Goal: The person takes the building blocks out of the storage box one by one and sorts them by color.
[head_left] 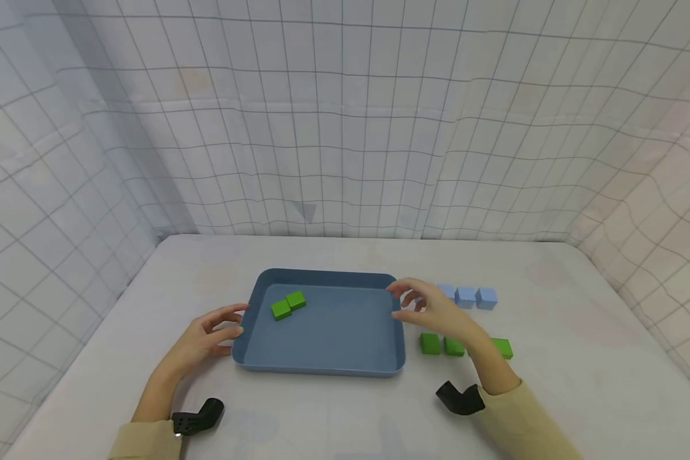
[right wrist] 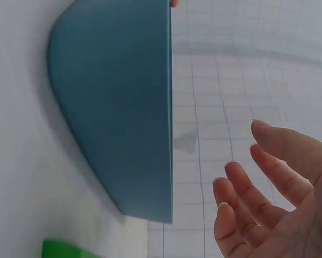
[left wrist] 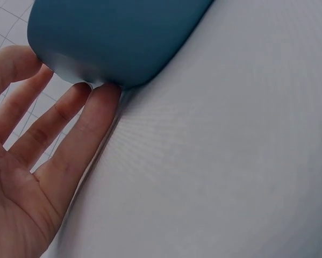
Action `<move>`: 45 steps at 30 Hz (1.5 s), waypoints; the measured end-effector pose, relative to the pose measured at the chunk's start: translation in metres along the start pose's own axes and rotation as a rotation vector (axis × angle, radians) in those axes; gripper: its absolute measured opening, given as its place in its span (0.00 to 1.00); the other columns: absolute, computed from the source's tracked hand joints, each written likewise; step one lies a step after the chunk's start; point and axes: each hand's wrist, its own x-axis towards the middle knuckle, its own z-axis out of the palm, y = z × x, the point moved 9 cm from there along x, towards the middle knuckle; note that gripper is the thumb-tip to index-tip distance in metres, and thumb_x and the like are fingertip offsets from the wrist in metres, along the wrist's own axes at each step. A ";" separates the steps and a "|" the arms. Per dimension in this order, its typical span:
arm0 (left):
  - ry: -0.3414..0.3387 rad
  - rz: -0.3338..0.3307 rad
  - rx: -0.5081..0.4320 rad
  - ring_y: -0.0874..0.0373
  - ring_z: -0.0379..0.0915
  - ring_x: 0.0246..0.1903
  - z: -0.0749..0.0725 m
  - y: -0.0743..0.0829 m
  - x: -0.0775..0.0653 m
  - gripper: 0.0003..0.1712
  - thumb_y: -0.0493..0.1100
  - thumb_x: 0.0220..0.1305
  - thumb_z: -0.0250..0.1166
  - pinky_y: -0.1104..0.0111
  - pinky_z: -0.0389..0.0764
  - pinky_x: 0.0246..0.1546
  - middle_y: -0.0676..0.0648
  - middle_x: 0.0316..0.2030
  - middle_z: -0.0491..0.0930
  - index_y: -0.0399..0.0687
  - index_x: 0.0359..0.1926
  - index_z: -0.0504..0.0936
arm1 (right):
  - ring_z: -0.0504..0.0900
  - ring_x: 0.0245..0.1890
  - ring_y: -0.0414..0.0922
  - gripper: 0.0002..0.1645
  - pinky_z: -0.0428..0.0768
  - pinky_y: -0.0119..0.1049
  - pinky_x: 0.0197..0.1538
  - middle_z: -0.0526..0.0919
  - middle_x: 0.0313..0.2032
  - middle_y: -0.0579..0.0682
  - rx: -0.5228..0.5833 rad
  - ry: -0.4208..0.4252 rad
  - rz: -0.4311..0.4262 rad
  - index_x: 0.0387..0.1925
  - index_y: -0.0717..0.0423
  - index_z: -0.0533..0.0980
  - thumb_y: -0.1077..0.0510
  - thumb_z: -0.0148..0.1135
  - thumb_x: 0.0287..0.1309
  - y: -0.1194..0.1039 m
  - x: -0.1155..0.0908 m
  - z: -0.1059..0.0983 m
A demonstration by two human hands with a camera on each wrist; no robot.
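A shallow blue-grey tray (head_left: 345,332) lies on the white table, with two green blocks touching at a corner inside it, one nearer (head_left: 281,310) and one farther (head_left: 296,300). My left hand (head_left: 207,335) is at the tray's left side, its relaxed fingers spread. In the left wrist view, the fingertips (left wrist: 104,99) meet the tray's outer wall (left wrist: 112,43). My right hand (head_left: 431,310) hovers by the right rim, fingers loosely bent, holding nothing. The right wrist view has that hand (right wrist: 279,199) apart from the tray wall (right wrist: 117,107).
Light blue blocks (head_left: 466,297) stand in a row right of the tray, partly behind the right hand. Closer in, several green blocks (head_left: 430,344) form another row, one mostly covered by the right wrist. A white grid-patterned curtain (head_left: 345,128) hangs around the table.
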 end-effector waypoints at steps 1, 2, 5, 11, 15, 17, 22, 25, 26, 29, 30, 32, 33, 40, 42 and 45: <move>0.002 0.001 0.001 0.65 0.72 0.43 0.000 0.000 0.000 0.31 0.42 0.63 0.59 0.64 0.78 0.38 0.34 0.54 0.62 0.37 0.64 0.61 | 0.75 0.39 0.47 0.23 0.73 0.34 0.36 0.74 0.44 0.55 0.003 -0.003 -0.017 0.52 0.56 0.71 0.60 0.63 0.54 -0.004 0.005 0.004; 0.004 0.001 0.001 0.65 0.72 0.42 0.000 0.000 0.000 0.31 0.42 0.63 0.59 0.64 0.78 0.38 0.34 0.54 0.62 0.37 0.64 0.61 | 0.75 0.39 0.47 0.23 0.73 0.34 0.35 0.74 0.43 0.55 0.002 -0.006 -0.037 0.52 0.57 0.70 0.61 0.63 0.54 -0.008 0.009 0.008; 0.003 0.004 -0.004 0.65 0.72 0.43 0.000 -0.001 0.000 0.31 0.42 0.63 0.59 0.65 0.78 0.38 0.34 0.54 0.62 0.37 0.64 0.61 | 0.75 0.39 0.49 0.24 0.73 0.34 0.35 0.74 0.43 0.53 0.013 -0.017 -0.064 0.53 0.57 0.70 0.61 0.63 0.54 -0.016 0.021 0.019; -0.007 0.011 -0.021 0.64 0.72 0.43 0.000 0.000 0.001 0.31 0.41 0.63 0.59 0.65 0.78 0.38 0.34 0.53 0.62 0.36 0.64 0.61 | 0.74 0.42 0.56 0.25 0.73 0.35 0.38 0.73 0.45 0.56 0.041 -0.041 -0.049 0.55 0.55 0.69 0.60 0.62 0.55 -0.022 0.041 0.044; 0.001 0.008 -0.012 0.64 0.72 0.43 0.000 -0.001 0.000 0.31 0.42 0.63 0.59 0.65 0.78 0.38 0.34 0.53 0.63 0.37 0.64 0.61 | 0.74 0.43 0.54 0.25 0.73 0.35 0.39 0.73 0.46 0.57 0.036 -0.057 -0.034 0.55 0.53 0.69 0.58 0.62 0.56 -0.025 0.053 0.058; 0.004 0.007 -0.007 0.64 0.72 0.43 0.000 -0.001 0.000 0.31 0.42 0.63 0.59 0.65 0.78 0.38 0.34 0.53 0.63 0.37 0.64 0.62 | 0.74 0.43 0.53 0.25 0.73 0.36 0.39 0.72 0.47 0.57 0.045 -0.067 -0.023 0.55 0.54 0.68 0.58 0.62 0.56 -0.027 0.058 0.063; 0.008 0.001 0.000 0.64 0.72 0.43 0.000 -0.002 0.000 0.31 0.42 0.63 0.59 0.64 0.78 0.38 0.34 0.54 0.63 0.37 0.64 0.62 | 0.74 0.43 0.54 0.25 0.73 0.38 0.41 0.72 0.47 0.61 0.077 -0.091 -0.019 0.56 0.57 0.68 0.60 0.62 0.56 -0.032 0.071 0.076; 0.009 -0.002 -0.003 0.64 0.72 0.43 0.000 -0.001 0.000 0.31 0.42 0.62 0.59 0.64 0.78 0.38 0.34 0.54 0.62 0.38 0.64 0.62 | 0.74 0.44 0.55 0.26 0.74 0.37 0.42 0.72 0.48 0.62 0.068 -0.109 -0.017 0.56 0.59 0.67 0.60 0.61 0.56 -0.032 0.078 0.084; 0.008 -0.002 -0.007 0.64 0.72 0.43 0.000 -0.001 0.000 0.31 0.42 0.62 0.59 0.64 0.78 0.38 0.34 0.54 0.62 0.38 0.64 0.62 | 0.74 0.45 0.55 0.26 0.74 0.36 0.42 0.72 0.48 0.62 0.063 -0.116 -0.013 0.56 0.60 0.67 0.61 0.61 0.56 -0.031 0.081 0.087; 0.004 0.000 -0.016 0.63 0.72 0.43 0.000 -0.001 0.000 0.32 0.42 0.62 0.59 0.64 0.78 0.38 0.34 0.54 0.61 0.38 0.64 0.61 | 0.73 0.45 0.54 0.27 0.73 0.35 0.44 0.72 0.49 0.61 0.040 -0.131 0.012 0.57 0.61 0.66 0.60 0.60 0.57 -0.027 0.088 0.095; 0.002 0.001 -0.018 0.63 0.72 0.43 0.000 -0.001 0.000 0.32 0.42 0.62 0.59 0.65 0.78 0.38 0.34 0.54 0.61 0.38 0.64 0.61 | 0.73 0.45 0.53 0.27 0.73 0.35 0.45 0.72 0.50 0.61 0.032 -0.134 0.020 0.57 0.61 0.66 0.60 0.61 0.57 -0.026 0.090 0.098; -0.001 0.002 -0.022 0.63 0.72 0.44 0.000 -0.001 0.000 0.32 0.42 0.62 0.59 0.65 0.78 0.38 0.34 0.54 0.61 0.38 0.65 0.61 | 0.73 0.45 0.51 0.27 0.73 0.36 0.46 0.71 0.50 0.60 0.022 -0.140 0.039 0.58 0.60 0.66 0.60 0.61 0.57 -0.025 0.094 0.103; -0.002 0.003 -0.023 0.63 0.72 0.44 0.000 -0.001 0.000 0.32 0.42 0.62 0.59 0.65 0.78 0.38 0.34 0.54 0.61 0.38 0.65 0.61 | 0.73 0.45 0.51 0.28 0.73 0.36 0.47 0.71 0.50 0.60 0.021 -0.143 0.047 0.58 0.60 0.65 0.60 0.61 0.57 -0.025 0.096 0.105; -0.003 -0.003 -0.030 0.64 0.72 0.43 0.000 -0.001 0.000 0.32 0.42 0.62 0.59 0.65 0.78 0.38 0.35 0.54 0.61 0.38 0.65 0.61 | 0.74 0.44 0.50 0.28 0.74 0.34 0.42 0.71 0.49 0.57 -0.012 -0.159 0.086 0.58 0.59 0.66 0.60 0.61 0.56 -0.023 0.107 0.118; -0.002 -0.004 -0.028 0.64 0.72 0.43 0.000 -0.001 0.000 0.32 0.42 0.62 0.59 0.65 0.78 0.38 0.35 0.54 0.61 0.38 0.65 0.61 | 0.74 0.44 0.50 0.28 0.74 0.34 0.41 0.72 0.49 0.57 -0.023 -0.154 0.100 0.58 0.58 0.66 0.60 0.61 0.56 -0.020 0.109 0.121; 0.003 -0.007 -0.018 0.63 0.72 0.44 0.000 -0.001 0.000 0.32 0.42 0.62 0.59 0.65 0.78 0.38 0.34 0.54 0.61 0.38 0.65 0.61 | 0.74 0.43 0.49 0.27 0.74 0.34 0.40 0.72 0.48 0.56 -0.036 -0.142 0.122 0.58 0.58 0.67 0.60 0.62 0.56 -0.016 0.113 0.123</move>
